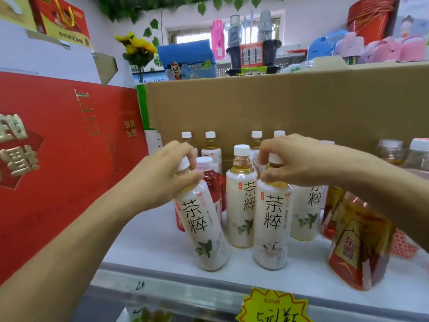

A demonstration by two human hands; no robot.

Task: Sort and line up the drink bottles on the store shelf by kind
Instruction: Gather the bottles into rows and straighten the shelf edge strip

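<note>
My left hand [160, 175] grips the neck of a white-labelled tea bottle [204, 231] that leans to the left near the shelf's front edge. My right hand [294, 159] pinches the neck of a second white-labelled tea bottle [271, 226], which stands almost upright beside it. Between and behind them stands a third bottle of the same kind [241, 201]. A red drink bottle [212, 182] stands just behind the left one. More white-capped bottles [211, 145] line the back.
A white shelf [148, 247] carries the bottles. A red carton [69, 163] walls the left side and a brown cardboard sheet [278, 105] the back. Orange-red bottles [357, 247] crowd the right. A yellow price tag [274, 307] hangs on the front rail.
</note>
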